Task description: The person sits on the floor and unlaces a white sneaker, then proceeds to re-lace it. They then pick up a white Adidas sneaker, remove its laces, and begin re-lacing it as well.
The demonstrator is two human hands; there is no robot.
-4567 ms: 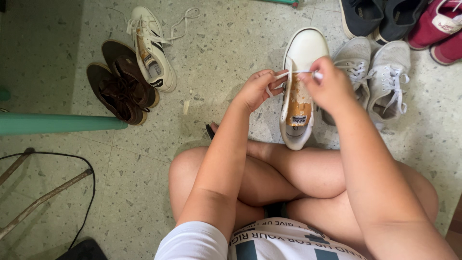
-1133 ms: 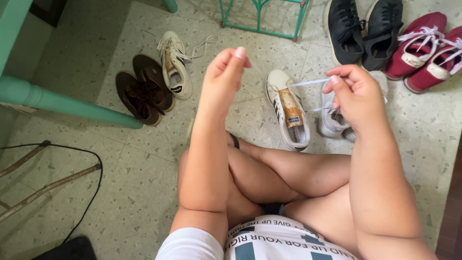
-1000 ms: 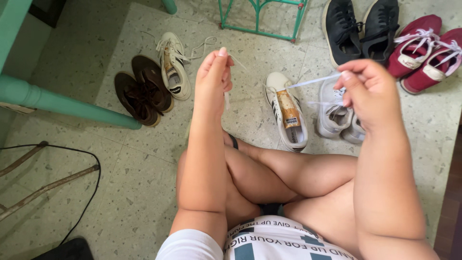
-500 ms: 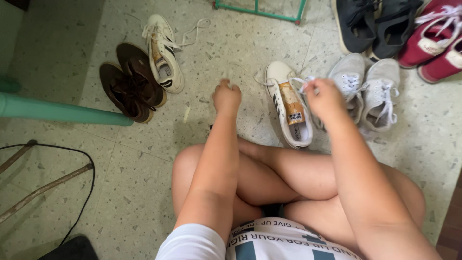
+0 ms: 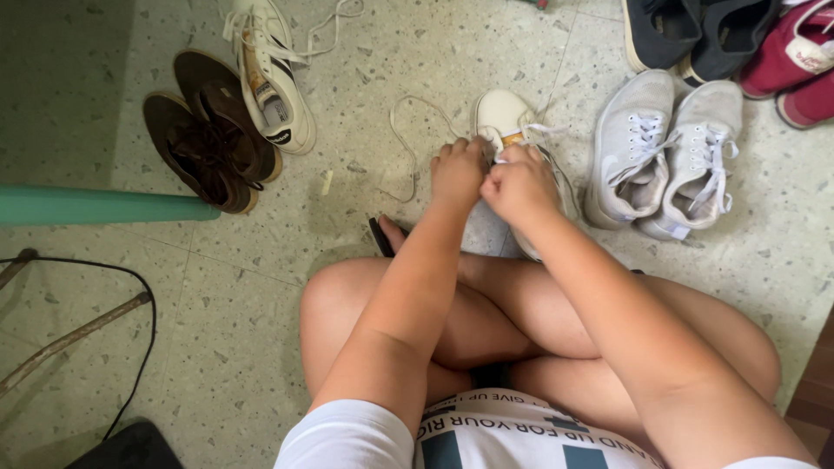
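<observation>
Lacing white sneaker (image 5: 506, 113) on speckled floor (image 5: 365, 69), just left of grey sneaker pair (image 5: 665, 156).
Left hand (image 5: 458, 170) and right hand (image 5: 519, 184) together over sneaker, pinched on white lace (image 5: 401, 130); loose end loops left of sneaker. Probably light, limp, slippery cord, best gripped near stiff tip.

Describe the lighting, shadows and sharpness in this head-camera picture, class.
Head view: soft, even light with no glare; the floor darkens into shade at upper left; a faint shadow lies left of the left hand; both hands, right hand included, and the white shoe look sharp; the top-right shoes are cropped by the frame.
</observation>
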